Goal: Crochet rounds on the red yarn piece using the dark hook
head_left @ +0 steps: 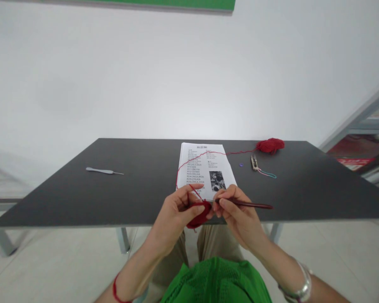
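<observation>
Pinched in my left hand [177,210] is a small dark red crochet piece [198,216], held at the table's front edge. Red yarn [196,192] runs up over the left index finger. My right hand [235,210] grips a crochet hook [252,204] with a dark red-brown handle, its thin metal tip pointing left into the top edge of the piece. Whether a loop sits on the tip is too small to tell. From the left hand the strand crosses a printed sheet [202,168] to a red yarn ball [270,145] at the back right.
On the dark table [139,202], a grey-handled thin hook [104,171] lies at left. Right of the sheet are a small purple ring [241,165] and thread snips [254,162] with a braided cord [268,174]. A white wall stands behind; a shelf [363,143] is at far right.
</observation>
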The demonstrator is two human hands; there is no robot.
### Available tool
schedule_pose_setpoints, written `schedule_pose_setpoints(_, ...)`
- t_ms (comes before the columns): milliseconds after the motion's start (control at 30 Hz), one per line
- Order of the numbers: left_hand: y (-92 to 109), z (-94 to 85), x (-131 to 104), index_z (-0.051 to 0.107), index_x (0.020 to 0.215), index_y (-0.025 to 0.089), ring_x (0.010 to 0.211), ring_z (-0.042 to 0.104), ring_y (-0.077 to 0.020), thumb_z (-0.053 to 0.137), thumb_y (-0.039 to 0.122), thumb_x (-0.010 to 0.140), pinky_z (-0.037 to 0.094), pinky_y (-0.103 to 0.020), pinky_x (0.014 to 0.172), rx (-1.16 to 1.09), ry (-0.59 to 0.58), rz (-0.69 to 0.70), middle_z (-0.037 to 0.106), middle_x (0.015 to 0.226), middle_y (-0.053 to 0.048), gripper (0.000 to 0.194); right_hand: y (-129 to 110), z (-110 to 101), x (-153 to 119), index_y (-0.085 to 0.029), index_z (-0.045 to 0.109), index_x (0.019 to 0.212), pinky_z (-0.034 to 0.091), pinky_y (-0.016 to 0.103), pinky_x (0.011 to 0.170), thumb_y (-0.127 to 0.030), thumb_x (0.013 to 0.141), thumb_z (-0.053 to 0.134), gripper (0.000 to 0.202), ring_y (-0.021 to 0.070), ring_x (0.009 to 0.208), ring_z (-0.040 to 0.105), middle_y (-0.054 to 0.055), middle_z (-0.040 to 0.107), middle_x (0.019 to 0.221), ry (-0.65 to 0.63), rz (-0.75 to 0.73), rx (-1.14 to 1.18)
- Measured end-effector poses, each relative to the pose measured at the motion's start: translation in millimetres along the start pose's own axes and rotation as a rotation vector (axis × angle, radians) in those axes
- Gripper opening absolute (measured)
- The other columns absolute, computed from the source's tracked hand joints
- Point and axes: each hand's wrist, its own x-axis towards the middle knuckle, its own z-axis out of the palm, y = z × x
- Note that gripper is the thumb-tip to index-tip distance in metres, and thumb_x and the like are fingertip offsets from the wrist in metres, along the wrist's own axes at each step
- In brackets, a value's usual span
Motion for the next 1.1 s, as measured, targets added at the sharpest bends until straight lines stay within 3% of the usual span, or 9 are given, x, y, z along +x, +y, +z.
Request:
schedule_pose_setpoints(167, 2, -3.0, 0, 0.066, 0.1, 0.017, 0.062, 0.059, -0.0084, 0.076, 0.014, 0.066, 0.043, -0.02, 0.062, -0.007, -0.01, -0.008, 0.065, 0.067, 0.004, 0.035, -9, -9, 5, -0.02, 0.061, 0.074, 0.051, 0.023, 0.053, -0.022, 0.079, 0.073, 0.013, 0.0094, 0.056, 0.057, -0.002, 0.063, 0.07, -0.119, -0.042, -0.068)
schedule_pose_setpoints(300, 3, -3.9, 0, 0.067, 0.098, 0.017, 0.061, 0.055, -0.0081, 0.076, 0.013, 0.065, 0.041, -0.019, 0.059, 0.033, 0.02, 0.011, 0.062, 0.065, 0.005, 0.034, -11, -18, 7, -0.02, 0.062, 0.078, 0.054, 0.029, 0.059, -0.019, 0.083, 0.068, 0.008, 0.0111, 0.057, 0.057, -0.003, 0.059, 0.067, -0.179, -0.132, -0.207)
schedule_pose_setpoints(567, 3, 1.8, -3, 0.066, 0.099, 0.016, 0.058, 0.053, -0.0097, 0.076, 0.016, 0.064, 0.039, -0.021, 0.054, 0.071, 0.097, 0.007, 0.06, 0.063, 0.005, 0.036, -10, -11, -3, -0.023, 0.06, 0.081, 0.052, 0.026, 0.057, -0.018, 0.086, 0.064, 0.008, 0.0133, 0.063, 0.063, 0.0, 0.061, 0.074, -0.124, -0.319, -0.494)
schedule_pose_setpoints(800, -1, 8.3, -5, 0.066, 0.103, 0.014, 0.058, 0.052, -0.0097, 0.072, 0.015, 0.065, 0.04, -0.021, 0.055, 0.161, 0.176, 0.054, 0.058, 0.06, 0.006, 0.038, -7, 0, -14, -0.024, 0.053, 0.083, 0.048, 0.024, 0.056, -0.009, 0.087, 0.053, 0.015, 0.0138, 0.063, 0.06, 0.0, 0.062, 0.072, -0.141, -0.59, -0.963)
schedule_pose_setpoints(933, -8, 9.4, -7, 0.065, 0.108, 0.013, 0.057, 0.052, -0.0111, 0.074, 0.018, 0.065, 0.042, -0.023, 0.054, 0.17, 0.184, 0.007, 0.059, 0.06, 0.005, 0.045, 1, -5, -8, -0.023, 0.049, 0.089, 0.046, 0.024, 0.057, -0.007, 0.09, 0.049, 0.016, 0.0131, 0.064, 0.055, 0.001, 0.059, 0.075, -0.287, -0.727, -1.163)
schedule_pose_setpoints(1100, -12, 5.5, -6, 0.067, 0.112, 0.013, 0.057, 0.051, -0.0085, 0.08, 0.015, 0.059, 0.04, -0.021, 0.056, -0.066, 0.119, -0.125, 0.06, 0.062, 0.004, 0.054, -3, -18, 9, -0.021, 0.052, 0.094, 0.044, 0.027, 0.054, -0.004, 0.093, 0.042, 0.019, 0.0162, 0.064, 0.048, 0.003, 0.059, 0.072, -0.569, -1.048, -1.389)
